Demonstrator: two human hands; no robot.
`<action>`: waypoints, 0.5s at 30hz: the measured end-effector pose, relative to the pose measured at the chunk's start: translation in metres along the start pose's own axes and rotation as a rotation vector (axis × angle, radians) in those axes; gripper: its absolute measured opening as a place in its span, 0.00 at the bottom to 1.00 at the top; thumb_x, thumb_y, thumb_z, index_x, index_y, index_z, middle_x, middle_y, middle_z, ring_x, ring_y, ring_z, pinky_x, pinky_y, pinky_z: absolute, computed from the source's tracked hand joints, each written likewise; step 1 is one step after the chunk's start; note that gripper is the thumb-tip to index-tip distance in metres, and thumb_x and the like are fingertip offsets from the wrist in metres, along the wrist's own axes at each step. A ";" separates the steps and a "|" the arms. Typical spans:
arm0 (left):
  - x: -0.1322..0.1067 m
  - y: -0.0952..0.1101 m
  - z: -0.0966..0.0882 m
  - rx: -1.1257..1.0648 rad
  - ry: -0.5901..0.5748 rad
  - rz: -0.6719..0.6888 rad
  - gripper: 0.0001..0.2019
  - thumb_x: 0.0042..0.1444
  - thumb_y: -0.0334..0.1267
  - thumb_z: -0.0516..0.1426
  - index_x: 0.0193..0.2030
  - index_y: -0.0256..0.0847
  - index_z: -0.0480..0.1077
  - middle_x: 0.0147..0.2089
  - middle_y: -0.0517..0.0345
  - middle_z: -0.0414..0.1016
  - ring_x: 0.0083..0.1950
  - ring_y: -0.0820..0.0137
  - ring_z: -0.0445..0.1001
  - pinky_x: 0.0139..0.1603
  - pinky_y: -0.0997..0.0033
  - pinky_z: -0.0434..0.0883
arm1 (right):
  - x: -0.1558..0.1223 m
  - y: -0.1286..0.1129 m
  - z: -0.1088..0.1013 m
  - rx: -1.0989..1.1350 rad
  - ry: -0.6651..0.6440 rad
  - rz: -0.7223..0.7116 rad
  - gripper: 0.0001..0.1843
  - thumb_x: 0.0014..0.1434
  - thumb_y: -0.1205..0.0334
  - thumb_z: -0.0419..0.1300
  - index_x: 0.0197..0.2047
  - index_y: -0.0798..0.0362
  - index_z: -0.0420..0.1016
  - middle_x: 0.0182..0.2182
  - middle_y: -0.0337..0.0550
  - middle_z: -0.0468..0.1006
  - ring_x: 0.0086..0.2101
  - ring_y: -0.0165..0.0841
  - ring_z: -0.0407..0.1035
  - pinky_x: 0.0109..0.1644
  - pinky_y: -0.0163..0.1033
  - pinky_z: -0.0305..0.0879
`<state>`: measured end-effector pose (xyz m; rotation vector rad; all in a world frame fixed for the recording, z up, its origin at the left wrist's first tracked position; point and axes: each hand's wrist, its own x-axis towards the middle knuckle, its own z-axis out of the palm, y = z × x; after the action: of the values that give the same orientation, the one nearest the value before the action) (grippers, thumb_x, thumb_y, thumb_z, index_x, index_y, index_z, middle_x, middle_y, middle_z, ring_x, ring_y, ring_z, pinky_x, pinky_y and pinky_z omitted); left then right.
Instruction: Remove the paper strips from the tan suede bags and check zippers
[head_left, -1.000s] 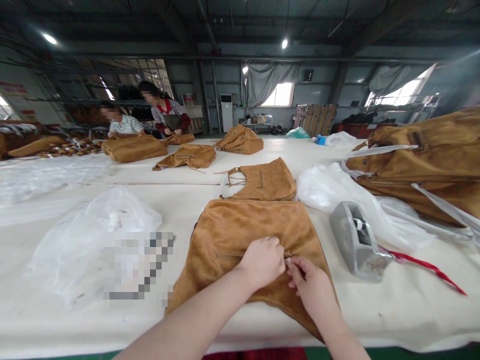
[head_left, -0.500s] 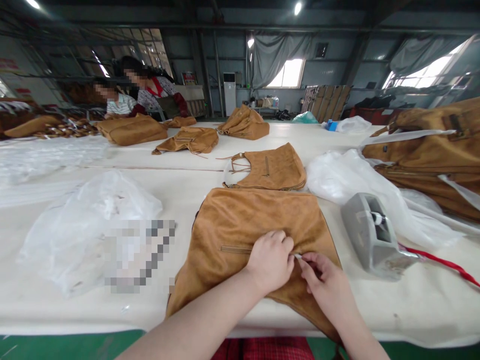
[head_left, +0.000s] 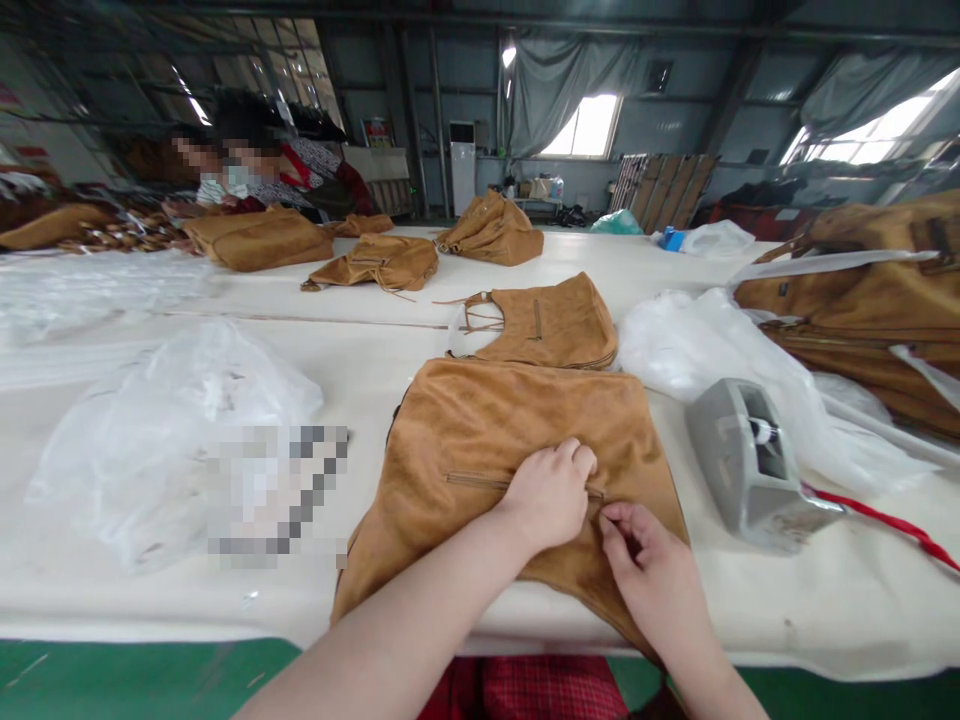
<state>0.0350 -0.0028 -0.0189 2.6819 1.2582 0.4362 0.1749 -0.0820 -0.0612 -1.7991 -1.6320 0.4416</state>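
A tan suede bag [head_left: 495, 440] lies flat on the white table [head_left: 375, 340] in front of me, with a zipper line [head_left: 472, 481] across its face. My left hand [head_left: 551, 492] rests curled on the bag over the zipper's right part, fingers closed and pressing the suede. Just to its right, my right hand [head_left: 649, 560] pinches at the zipper's end, fingers pressed together on something small I cannot make out. A second tan bag [head_left: 547, 325] lies right behind the first.
A grey tape dispenser [head_left: 750, 465] with a red strap [head_left: 885, 520] stands at the right. Clear plastic bags [head_left: 172, 430] lie at left and right [head_left: 697, 350]. Stacked tan bags [head_left: 870, 300] fill the far right. Two people work at the far left [head_left: 247, 170] among more bags.
The view has tilted down and the bag sits slightly higher in frame. Both hands stayed at the zipper; the small pale bit seen between them earlier no longer shows.
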 end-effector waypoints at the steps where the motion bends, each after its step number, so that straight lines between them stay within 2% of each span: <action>1: -0.001 -0.003 -0.003 -0.010 -0.015 0.011 0.07 0.57 0.32 0.55 0.43 0.40 0.64 0.45 0.54 0.70 0.44 0.65 0.73 0.46 0.65 0.71 | -0.001 0.000 0.000 -0.007 -0.004 0.000 0.13 0.62 0.52 0.51 0.39 0.48 0.73 0.30 0.42 0.79 0.26 0.36 0.71 0.33 0.39 0.64; 4: 0.000 -0.006 -0.005 0.051 -0.011 -0.034 0.06 0.58 0.36 0.55 0.42 0.39 0.65 0.43 0.51 0.71 0.42 0.62 0.75 0.42 0.63 0.73 | -0.002 -0.001 0.001 -0.028 0.006 0.003 0.13 0.62 0.52 0.51 0.38 0.48 0.72 0.30 0.41 0.79 0.26 0.35 0.72 0.33 0.39 0.64; 7: 0.005 -0.001 0.004 0.089 0.031 -0.109 0.12 0.58 0.40 0.55 0.44 0.35 0.65 0.41 0.47 0.71 0.41 0.59 0.76 0.40 0.62 0.73 | -0.001 0.000 0.002 -0.048 0.039 0.006 0.13 0.62 0.51 0.52 0.38 0.49 0.72 0.30 0.41 0.79 0.28 0.36 0.73 0.33 0.39 0.65; 11: 0.011 0.013 0.015 0.087 0.094 -0.203 0.13 0.58 0.37 0.54 0.47 0.32 0.63 0.41 0.45 0.70 0.40 0.59 0.75 0.36 0.63 0.74 | 0.001 0.000 0.003 -0.092 0.040 -0.014 0.12 0.62 0.53 0.52 0.38 0.49 0.72 0.30 0.41 0.79 0.30 0.37 0.74 0.35 0.40 0.65; 13: 0.007 0.017 0.012 0.070 0.115 -0.185 0.11 0.58 0.33 0.53 0.47 0.33 0.63 0.43 0.45 0.70 0.41 0.60 0.75 0.37 0.63 0.73 | 0.000 0.001 0.003 -0.121 0.037 -0.026 0.11 0.62 0.53 0.51 0.37 0.49 0.72 0.29 0.41 0.79 0.29 0.37 0.73 0.36 0.41 0.66; 15: -0.005 0.013 0.003 0.041 0.137 -0.087 0.15 0.56 0.33 0.55 0.50 0.33 0.64 0.48 0.43 0.70 0.46 0.60 0.74 0.45 0.62 0.72 | -0.001 0.002 0.003 -0.117 0.047 -0.043 0.12 0.63 0.54 0.51 0.37 0.49 0.72 0.29 0.41 0.79 0.30 0.37 0.73 0.36 0.41 0.66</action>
<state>0.0425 -0.0146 -0.0191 2.6574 1.4297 0.5969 0.1744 -0.0819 -0.0648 -1.8418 -1.6912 0.2878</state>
